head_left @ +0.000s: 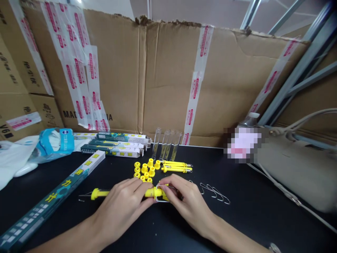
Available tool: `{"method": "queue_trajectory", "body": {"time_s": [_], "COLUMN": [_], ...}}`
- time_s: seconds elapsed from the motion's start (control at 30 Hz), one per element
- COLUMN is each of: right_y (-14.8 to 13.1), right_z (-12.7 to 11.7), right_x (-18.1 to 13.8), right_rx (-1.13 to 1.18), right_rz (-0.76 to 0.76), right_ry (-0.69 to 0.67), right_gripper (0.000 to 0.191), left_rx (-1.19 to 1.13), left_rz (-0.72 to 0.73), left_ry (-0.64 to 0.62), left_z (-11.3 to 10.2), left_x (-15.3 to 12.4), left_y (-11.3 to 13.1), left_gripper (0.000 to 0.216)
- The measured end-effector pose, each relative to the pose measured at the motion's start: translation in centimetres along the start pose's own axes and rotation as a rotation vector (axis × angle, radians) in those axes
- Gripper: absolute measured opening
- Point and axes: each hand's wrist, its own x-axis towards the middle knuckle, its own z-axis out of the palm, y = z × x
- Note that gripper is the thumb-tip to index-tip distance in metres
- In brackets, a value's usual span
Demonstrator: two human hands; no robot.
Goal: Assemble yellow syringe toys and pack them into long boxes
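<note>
My left hand (122, 202) is closed around the body of a yellow spring scale (150, 193) lying level above the black table. Its flanged yellow end with a thin metal wire sticks out to the left. At the scale's right end, my right hand (188, 202) pinches a bent wire loop (157, 199) and the yellow end; its fingertips are partly hidden. Just beyond the hands sit several yellow caps (144, 168) and yellow rods with metal ends (177, 169). Several wire hooks (215, 192) lie right of my right hand.
Several clear tubes (165, 144) stand behind the caps. Printed boxes (113, 150) are stacked at back left, and one long box (56, 196) lies slantwise. A tissue pack (54, 144), a beige bag (292, 172) and a blurred bottle (250, 119) flank the table (237, 225). Cardboard (168, 77) walls the back.
</note>
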Motion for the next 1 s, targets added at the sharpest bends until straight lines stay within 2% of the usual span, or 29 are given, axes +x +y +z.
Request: {"method": "queue_trajectory", "body": {"time_s": [0.13, 0.37, 0.53, 0.73, 0.83, 1.0], "right_y": [0.23, -0.03, -0.13, -0.73, -0.66, -0.13], "right_z": [0.13, -0.08, 0.25, 0.46, 0.32, 0.42], "right_x": [-0.21, -0.84, -0.81, -0.56, -0.66, -0.93], "right_rx": [-0.111, -0.559, -0.692, -0.674, -0.592, -0.43], "right_rz": [-0.1, -0.272, -0.311, -0.306, -0.296, -0.262], "right_ry": [0.003, -0.073, -0.054, -0.021, -0.058, -0.073], "right_gripper": [0.019, 0.027, 0.027, 0.025, 0.023, 0.029], "left_rx": [0.008, -0.048, -0.076, -0.22, -0.279, -0.286], "left_rz": [0.05, 0.017, 0.052, -0.065, -0.135, -0.023], "left_ry": [0.018, 0.017, 0.061, 0.06, 0.083, 0.162], "left_z": [0.08, 0.54, 0.4, 0.73, 0.73, 0.59], "left_x": [0.02, -0.03, 0.22, -0.07, -0.08, 0.06], "left_y": [0.41, 0.37, 0.34, 0.27, 0.32, 0.8], "left_gripper": [0.014, 0.023, 0.011, 0.007, 0.018, 0.017]}}
